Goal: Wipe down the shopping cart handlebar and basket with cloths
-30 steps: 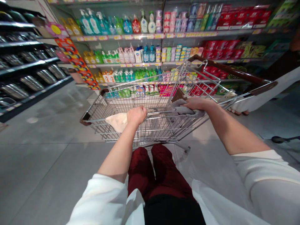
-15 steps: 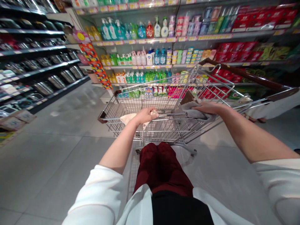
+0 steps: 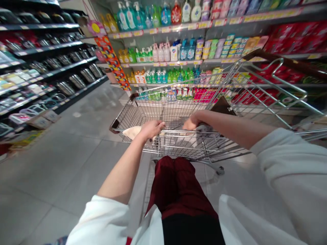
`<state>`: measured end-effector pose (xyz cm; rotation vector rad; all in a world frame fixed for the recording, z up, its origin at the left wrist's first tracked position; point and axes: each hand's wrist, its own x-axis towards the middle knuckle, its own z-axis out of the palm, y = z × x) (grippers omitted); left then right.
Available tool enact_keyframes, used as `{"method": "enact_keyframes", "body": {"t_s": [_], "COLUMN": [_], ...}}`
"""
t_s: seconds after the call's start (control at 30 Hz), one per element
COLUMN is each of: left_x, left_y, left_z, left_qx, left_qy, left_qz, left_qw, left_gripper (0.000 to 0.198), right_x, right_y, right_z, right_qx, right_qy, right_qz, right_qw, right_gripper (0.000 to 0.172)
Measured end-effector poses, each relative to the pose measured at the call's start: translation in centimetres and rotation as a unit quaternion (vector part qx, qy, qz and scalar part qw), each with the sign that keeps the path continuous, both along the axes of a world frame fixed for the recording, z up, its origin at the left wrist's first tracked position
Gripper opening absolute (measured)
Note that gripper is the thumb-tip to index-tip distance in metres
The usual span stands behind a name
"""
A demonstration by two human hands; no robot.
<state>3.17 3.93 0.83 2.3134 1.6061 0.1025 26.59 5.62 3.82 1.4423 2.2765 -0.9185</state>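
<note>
A metal wire shopping cart (image 3: 143,112) stands sideways before me. My left hand (image 3: 152,129) rests at its near top rim, fingers curled over a cream cloth (image 3: 131,132) that hangs on both sides of the hand. My right hand (image 3: 191,123) reaches over the rim into the basket, fingers bent downward and closed. A grey cloth (image 3: 204,128) lies bunched at that hand and behind the rim wires. The fingertips of the right hand are partly hidden.
Shelves of pump bottles (image 3: 159,52) and tubs stand behind the cart. Red packages (image 3: 293,37) fill the right side. Metal pots (image 3: 63,87) line dark shelves at left. An orange hanging strip (image 3: 112,63) marks the shelf end. A cart wheel (image 3: 220,170) shows below.
My right hand has moved left and down into the basket, with the grey cloth shifting left. My left hand stays at the rim. The view has moved closer to the shelves.
</note>
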Motion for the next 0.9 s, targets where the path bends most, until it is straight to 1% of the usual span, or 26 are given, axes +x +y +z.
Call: {"method": "enact_keyframes", "body": {"t_s": [0.07, 0.1, 0.17, 0.2, 0.23, 0.27, 0.33, 0.37, 0.4, 0.47, 0.5, 0.53, 0.6, 0.7, 0.77, 0.83, 0.9], "left_x": [0.1, 0.2, 0.3, 0.2, 0.0, -0.4, -1.7, -2.7, -3.7, -5.9, -6.8, -7.5, -8.3, -8.1, -7.6, -7.2, -7.0], "left_y": [0.0, 0.0, 0.2, 0.3, 0.6, 0.8, 1.5, 1.8, 2.2, 2.7, 3.0, 3.2, 3.4, 3.5, 3.3, 3.1, 2.9], "left_z": [-0.3, -0.4, -0.6, -0.6, -0.7, -0.7, -0.8, -0.9, -1.1, -1.4, -1.6, -1.7, -1.9, -1.9, -1.8, -1.8, -1.8], "left_qx": [0.021, 0.034, 0.056, 0.061, 0.065, 0.068, 0.085, 0.1, 0.116, 0.134, 0.133, 0.125, 0.1, 0.081, 0.083, 0.082, 0.08], "left_qy": [-0.038, -0.065, -0.126, -0.154, -0.174, -0.184, -0.159, -0.127, -0.09, -0.024, -0.002, 0.012, 0.026, 0.032, 0.032, 0.029, 0.028], "left_qz": [0.043, 0.063, 0.084, 0.087, 0.092, 0.1, 0.131, 0.155, 0.185, 0.241, 0.26, 0.268, 0.259, 0.243, 0.246, 0.25, 0.251], "left_qw": [0.998, 0.995, 0.987, 0.982, 0.978, 0.976, 0.975, 0.975, 0.972, 0.961, 0.956, 0.955, 0.96, 0.966, 0.965, 0.964, 0.964], "left_gripper": [0.051, 0.052, 0.052, 0.053, 0.054, 0.055, 0.054, 0.053, 0.051, 0.05, 0.05, 0.05, 0.05, 0.051, 0.053, 0.054, 0.053], "right_x": [-2.5, -3.2, -3.4, -3.1, -2.8, -2.3, -1.7, -1.6, -1.6, -2.0, -2.3, -2.6, -2.8, -2.2, -1.5, -1.5, -2.4], "right_y": [0.0, -0.1, -0.4, -0.6, -0.7, -0.8, -0.9, -0.8, -0.7, -0.3, 0.0, 0.2, 0.6, 1.1, 1.5, 1.8, 2.0], "right_z": [-0.9, -1.2, -1.7, -1.9, -2.1, -2.4, -3.0, -3.4, -3.8, -4.6, -4.9, -5.1, -4.9, -3.4, -2.2, -1.6, -2.0], "right_qx": [-0.048, -0.055, -0.06, -0.084, -0.128, -0.187, -0.299, -0.331, -0.343, -0.329, -0.314, -0.299, -0.267, -0.231, -0.206, -0.175, -0.139], "right_qy": [0.035, 0.075, 0.184, 0.223, 0.234, 0.221, 0.144, 0.109, 0.086, 0.066, 0.059, 0.056, 0.052, 0.076, 0.082, 0.068, 0.066], "right_qz": [0.028, 0.024, -0.019, -0.044, -0.063, -0.075, -0.082, -0.084, -0.089, -0.086, -0.078, -0.069, -0.049, -0.003, 0.022, 0.017, -0.016], "right_qw": [0.998, 0.995, 0.981, 0.97, 0.962, 0.954, 0.94, 0.934, 0.931, 0.938, 0.944, 0.95, 0.961, 0.97, 0.975, 0.982, 0.988], "right_gripper": [0.022, 0.021, 0.023, 0.025, 0.025, 0.026, 0.03, 0.032, 0.033, 0.032, 0.03, 0.028, 0.025, 0.022, 0.022, 0.023, 0.025]}}
